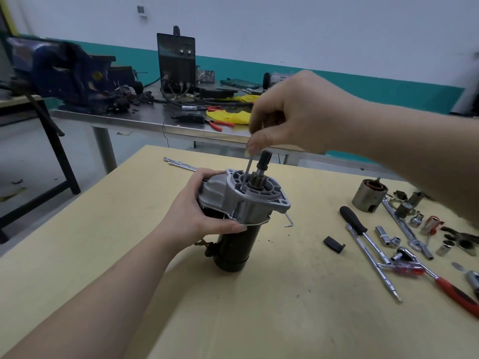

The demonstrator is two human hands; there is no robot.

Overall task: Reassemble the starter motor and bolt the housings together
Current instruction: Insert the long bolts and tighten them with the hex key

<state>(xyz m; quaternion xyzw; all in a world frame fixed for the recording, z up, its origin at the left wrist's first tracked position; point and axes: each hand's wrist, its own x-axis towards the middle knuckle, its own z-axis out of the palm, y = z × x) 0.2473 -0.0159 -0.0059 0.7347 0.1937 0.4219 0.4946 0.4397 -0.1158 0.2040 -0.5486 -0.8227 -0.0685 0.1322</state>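
Observation:
The starter motor (pixel 241 224) stands upright on the yellow table (pixel 259 320), its black body below and its silver nose housing (pixel 255 195) on top, with the pinion shaft (pixel 263 164) sticking up. My left hand (pixel 204 211) grips the housing from the left side. Above it, my right hand (pixel 293 112) pinches a thin hex key (pixel 245 173) that reaches down into the housing beside the shaft. A second small hex key (pixel 289 220) lies just right of the motor.
At the right lie a black screwdriver (pixel 353 220), extension bars (pixel 373 265), several sockets (pixel 388 239), a red-handled ratchet (pixel 440 281), a solenoid cylinder (pixel 369 195) and a small black cap (pixel 333 243). Behind stands a steel bench (pixel 145 120) with a blue vise (pixel 67 76) and welder (pixel 176 63).

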